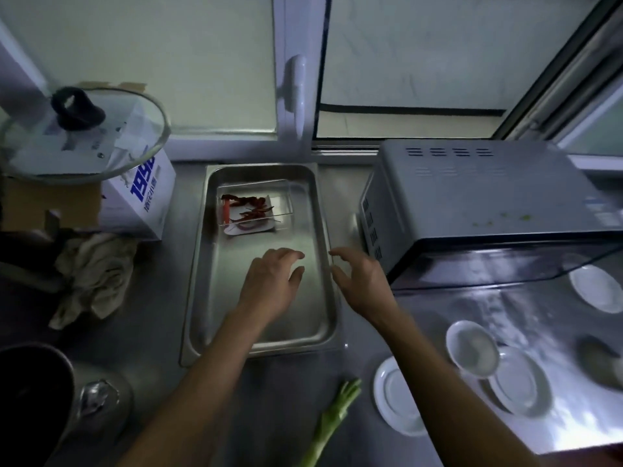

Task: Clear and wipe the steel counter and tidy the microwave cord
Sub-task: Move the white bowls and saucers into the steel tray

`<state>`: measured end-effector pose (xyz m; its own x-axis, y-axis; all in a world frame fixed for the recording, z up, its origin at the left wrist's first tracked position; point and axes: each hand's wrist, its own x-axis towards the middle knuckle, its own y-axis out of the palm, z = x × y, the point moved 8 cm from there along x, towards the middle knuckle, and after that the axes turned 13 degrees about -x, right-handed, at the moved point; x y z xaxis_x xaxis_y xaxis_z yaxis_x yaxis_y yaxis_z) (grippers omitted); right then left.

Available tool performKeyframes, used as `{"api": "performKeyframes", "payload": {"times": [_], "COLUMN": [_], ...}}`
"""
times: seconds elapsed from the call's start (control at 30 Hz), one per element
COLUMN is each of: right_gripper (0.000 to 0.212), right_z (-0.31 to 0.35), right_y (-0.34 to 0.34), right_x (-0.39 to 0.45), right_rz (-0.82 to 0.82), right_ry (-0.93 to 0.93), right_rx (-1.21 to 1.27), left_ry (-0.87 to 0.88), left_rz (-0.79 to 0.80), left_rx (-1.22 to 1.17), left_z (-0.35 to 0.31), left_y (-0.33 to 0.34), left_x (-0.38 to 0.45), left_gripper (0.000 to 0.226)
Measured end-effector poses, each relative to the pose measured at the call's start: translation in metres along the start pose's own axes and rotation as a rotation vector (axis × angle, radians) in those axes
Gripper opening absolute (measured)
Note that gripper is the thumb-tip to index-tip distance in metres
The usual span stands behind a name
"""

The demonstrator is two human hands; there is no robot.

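Head view shows both hands empty and spread over the steel tray (305,335) at the table's (360,365) centre: left hand (269,281) hovering inside it, grip loose; right hand (359,281) at the tray's 3 o'clock rim, fingers open. A clear box of red chillies (251,210) sits at the tray's 12 o'clock. To clear well, I'd grasp opposite rims and lift level. The microwave (472,203) stands at 2 o'clock; its cord isn't visible.
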<state>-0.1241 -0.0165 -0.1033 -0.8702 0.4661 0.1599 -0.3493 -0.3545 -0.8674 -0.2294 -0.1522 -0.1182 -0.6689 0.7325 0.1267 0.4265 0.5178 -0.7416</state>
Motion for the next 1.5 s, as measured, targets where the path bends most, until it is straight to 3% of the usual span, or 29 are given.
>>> {"api": "performKeyframes", "payload": {"times": [0.5,0.93,1.23,1.5], "right_gripper": [0.03,0.038,0.033,0.037], "right_z": [-0.093,-0.185,-0.238,-0.286], "right_y": [-0.113,-0.202,-0.214,-0.18], "right_x": [-0.24,-0.411,-0.438,-0.382], "right_rz": [-0.166,-0.24,-0.254,-0.092], "right_ry": [0.214,0.521,0.637,0.642], "right_rx": [-0.05,-0.113,-0.137,-0.096], "left_ry": [0.289,0.518,0.484,0.379], "left_rz": [0.127,0.286,0.47,0.535], "left_rx": [-0.01,-0.071,-0.034,0.027], "left_z": [-0.185,-0.342,-0.36,-0.319], "left_y": [0.091,0.192,0.264,0.32], "left_x": [-0.129,-0.196,-0.184,-0.126], "left_gripper": [0.03,0.03,0.04,0.048]}}
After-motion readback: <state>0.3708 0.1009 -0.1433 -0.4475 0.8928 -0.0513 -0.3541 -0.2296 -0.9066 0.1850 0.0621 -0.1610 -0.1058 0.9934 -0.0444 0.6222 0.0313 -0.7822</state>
